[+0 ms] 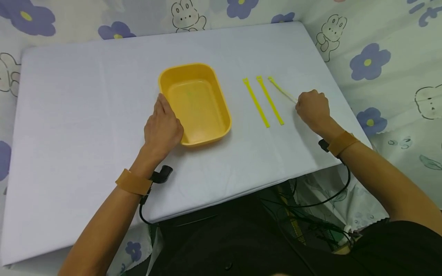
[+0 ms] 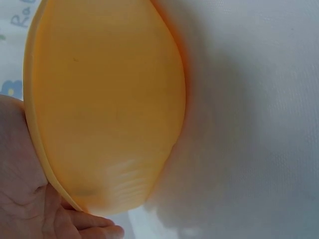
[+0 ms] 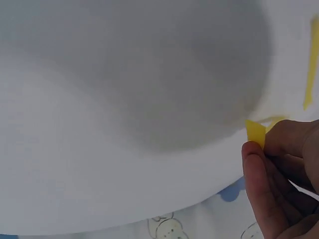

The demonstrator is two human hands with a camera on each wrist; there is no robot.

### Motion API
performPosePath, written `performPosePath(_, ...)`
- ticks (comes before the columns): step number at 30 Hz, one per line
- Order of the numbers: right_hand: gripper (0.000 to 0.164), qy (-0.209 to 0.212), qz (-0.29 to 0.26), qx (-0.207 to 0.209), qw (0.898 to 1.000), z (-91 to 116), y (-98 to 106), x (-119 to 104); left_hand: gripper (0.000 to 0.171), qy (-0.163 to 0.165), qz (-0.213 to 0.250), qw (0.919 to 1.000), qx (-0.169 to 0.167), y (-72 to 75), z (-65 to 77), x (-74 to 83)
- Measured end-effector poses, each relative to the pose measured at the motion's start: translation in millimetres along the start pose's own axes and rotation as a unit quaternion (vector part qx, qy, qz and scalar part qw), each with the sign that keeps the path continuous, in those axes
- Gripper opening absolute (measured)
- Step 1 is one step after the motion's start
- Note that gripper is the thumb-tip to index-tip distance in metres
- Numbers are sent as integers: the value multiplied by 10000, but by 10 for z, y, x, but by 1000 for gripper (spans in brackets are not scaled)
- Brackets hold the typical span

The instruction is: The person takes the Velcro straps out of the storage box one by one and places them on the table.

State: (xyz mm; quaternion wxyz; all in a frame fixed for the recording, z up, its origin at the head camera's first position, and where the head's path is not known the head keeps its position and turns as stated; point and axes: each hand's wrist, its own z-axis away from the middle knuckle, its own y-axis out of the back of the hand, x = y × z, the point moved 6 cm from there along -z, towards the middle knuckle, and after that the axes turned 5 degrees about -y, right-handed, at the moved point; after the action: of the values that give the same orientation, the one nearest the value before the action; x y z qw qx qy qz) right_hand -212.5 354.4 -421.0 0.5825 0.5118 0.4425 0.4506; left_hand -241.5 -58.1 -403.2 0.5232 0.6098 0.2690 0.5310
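Observation:
My left hand point(image 1: 162, 124) lies along the left rim of a yellow plastic basin point(image 1: 197, 107). In the left wrist view its palm presses against the basin rim point(image 2: 37, 119), with the fingers extended past the lower end. My right hand point(image 1: 313, 109) pinches the near end of a thin yellow strap point(image 1: 284, 92) between thumb and forefinger. The strap's slotted head points away from me toward the far side. In the right wrist view a short tip of the held strap point(image 3: 256, 133) sticks out above the thumb. The basin's inside shows nothing in it.
Two more yellow straps, a left one point(image 1: 256, 102) and a right one point(image 1: 270, 100), lie side by side between basin and right hand. A white cloth covers the table point(image 1: 76, 115). Patterned curtains point(image 1: 367, 61) hang behind and to the right. Black cables point(image 1: 310, 207) run below the front edge.

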Motion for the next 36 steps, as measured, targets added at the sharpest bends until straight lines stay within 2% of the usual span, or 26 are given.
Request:
performPosePath(3, 27, 230, 594, -170, 9978, 38, -87, -74, 71, 1, 0, 10000, -19, -1, -2, 2)
performPosePath(5, 27, 302, 673, -209, 9971, 50, -123, -108, 71, 0, 2, 10000, -46, -2, -6, 5)
performPosePath(7, 27, 338, 516, -167, 9980, 55, -127, -130, 72, 12, 8, 10000, -52, 0, -5, 9)
performPosePath(11, 29, 249, -126, -214, 9994, 58, -109, -145, 72, 66, 29, 10000, -62, -3, 7, 11)
performPosePath(18, 30, -142, -736, -264, 9968, 50, -102, -87, 70, 51, 36, 10000, 0, 2, 27, 38)
performPosePath(36, 33, -286, -1089, -388, 9929, 84, -64, 26, 70, 150, -7, 9999, 49, 48, 160, 179)
